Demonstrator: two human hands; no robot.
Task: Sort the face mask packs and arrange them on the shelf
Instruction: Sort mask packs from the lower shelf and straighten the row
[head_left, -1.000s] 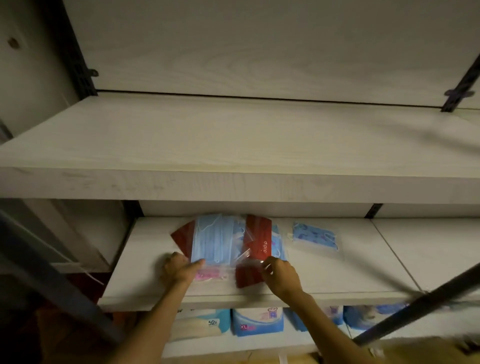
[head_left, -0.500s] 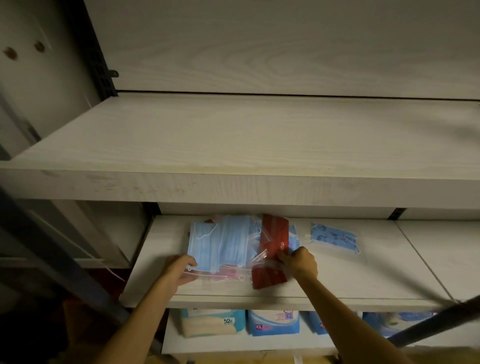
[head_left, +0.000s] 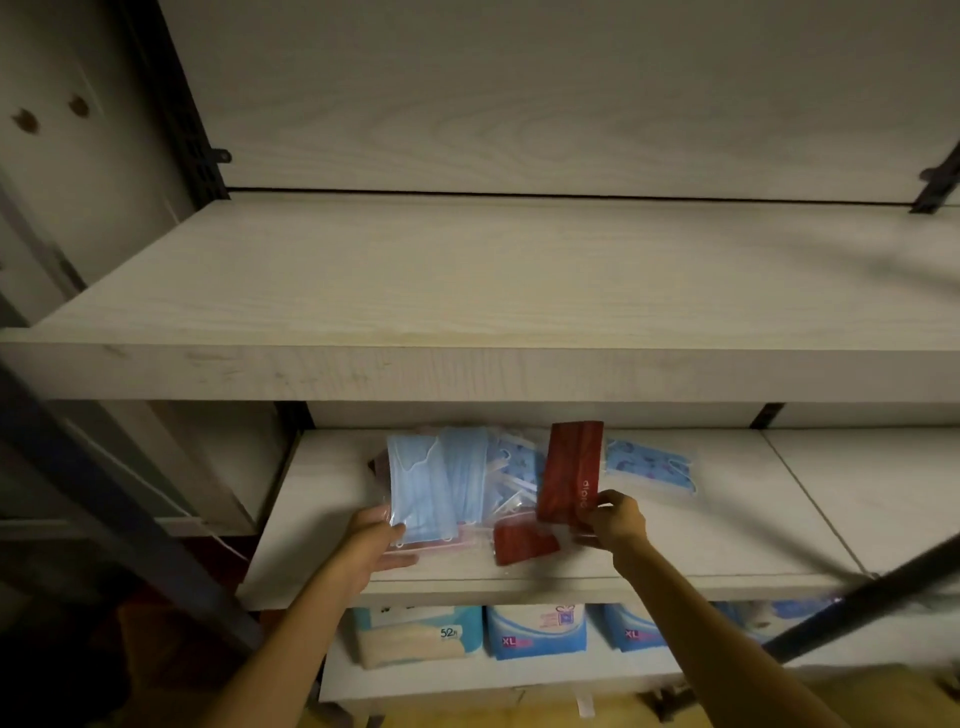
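Note:
A pile of face mask packs lies on the middle shelf (head_left: 727, 525). My left hand (head_left: 371, 540) grips the near edge of a stack of light blue mask packs (head_left: 426, 483) in clear wrap. My right hand (head_left: 613, 519) pinches a red mask pack (head_left: 569, 467) by its lower end and holds it upright, lifted off the pile. A second red pack (head_left: 522, 543) lies flat just below it. A blue patterned pack (head_left: 649, 462) lies apart on the right, and similar patterned packs (head_left: 511, 462) sit under the pile.
A bare wooden shelf (head_left: 467, 291) juts out above the pile. Below, the bottom shelf holds blue packages marked XL (head_left: 535, 631) and a pack marked 52 (head_left: 415, 634). Dark metal bars (head_left: 857, 603) slant across at lower right and at left.
My right hand has lifted the red pack up and to the right, off the pile. A second red pack now shows beneath it. My left hand slid under the light blue stack.

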